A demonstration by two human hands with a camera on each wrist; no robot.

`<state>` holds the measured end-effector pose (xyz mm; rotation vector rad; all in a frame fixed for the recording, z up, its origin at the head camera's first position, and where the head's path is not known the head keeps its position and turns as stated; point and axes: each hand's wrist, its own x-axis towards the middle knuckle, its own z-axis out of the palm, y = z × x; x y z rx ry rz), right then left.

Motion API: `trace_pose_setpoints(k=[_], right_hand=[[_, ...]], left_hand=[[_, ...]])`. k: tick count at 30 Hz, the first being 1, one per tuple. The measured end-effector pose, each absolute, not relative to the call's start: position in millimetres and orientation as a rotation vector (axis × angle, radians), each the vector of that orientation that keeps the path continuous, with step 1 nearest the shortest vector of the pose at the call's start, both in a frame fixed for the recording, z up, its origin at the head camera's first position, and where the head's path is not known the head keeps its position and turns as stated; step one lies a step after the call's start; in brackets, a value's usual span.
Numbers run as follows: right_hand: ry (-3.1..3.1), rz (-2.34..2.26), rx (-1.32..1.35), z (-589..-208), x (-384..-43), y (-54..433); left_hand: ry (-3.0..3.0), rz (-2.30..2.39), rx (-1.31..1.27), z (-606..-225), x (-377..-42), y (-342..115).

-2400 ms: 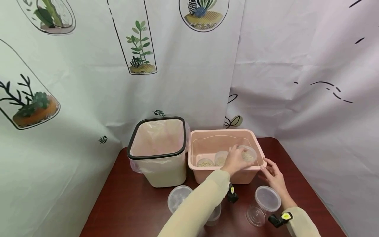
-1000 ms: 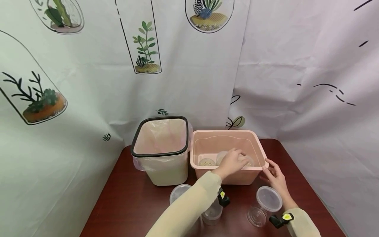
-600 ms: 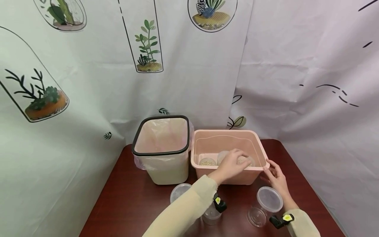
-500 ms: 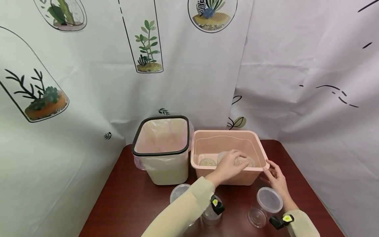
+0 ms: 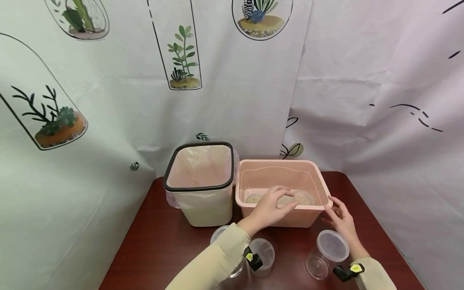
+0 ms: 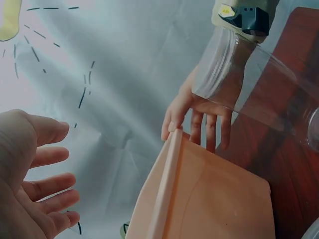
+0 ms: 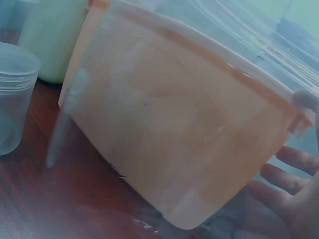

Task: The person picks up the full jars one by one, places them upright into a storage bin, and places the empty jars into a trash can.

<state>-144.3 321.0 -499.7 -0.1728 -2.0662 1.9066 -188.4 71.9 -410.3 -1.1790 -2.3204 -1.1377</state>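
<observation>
1. Left hand [image 5: 270,209]: grip spread, masking part of the tub [image 5: 279,175].
2. Right hand [image 5: 342,223]: grip pinching the tub's near right corner.
3. The tub is on the desk [image 5: 159,237], front wall hiding the bottoms of its cups [image 5: 308,194]; inside, perhaps grains [image 5: 301,200].
4. A sleeve [image 5: 214,259] part-covers one jar [image 5: 219,232].

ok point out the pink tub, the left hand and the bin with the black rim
Pink tub [image 5: 277,178]: head view, on its inner back wall.
Left hand [image 5: 267,208]: head view, on the back of the hand.
Bin [image 5: 208,216]: head view, on its lower front wall.
</observation>
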Motion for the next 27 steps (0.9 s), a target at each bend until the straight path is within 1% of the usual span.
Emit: trace_pose_setpoints(k=[6,10,12,17,24,27], right_hand=[[-2.142,1.784,-0.113,-500.7,-140.1,335.4],[-2.089,1.766,0.008,-500.1,-136.6,343.1],[-2.12,1.67,0.034,-497.6,-132.9,345.7],[-2.235,1.418,0.007,-485.6,-121.2,347.2],[-2.308,1.275,-0.019,-470.7,-107.4,339.2],[-2.308,1.203,-0.013,-452.1,-96.0,327.4]], left_hand=[[-2.297,-1.157,-1.19,-413.7,-187.4,59.6],[-2.315,-1.134,-1.131,-414.0,-187.6,47.2],[-2.323,-1.118,-1.104,-415.0,-188.3,41.4],[-2.327,-1.131,-1.075,-419.0,-190.5,29.1],[-2.223,-1.154,-1.03,-414.5,-191.2,10.9],[-2.164,-1.146,-1.021,-409.8,-192.2,3.6]])
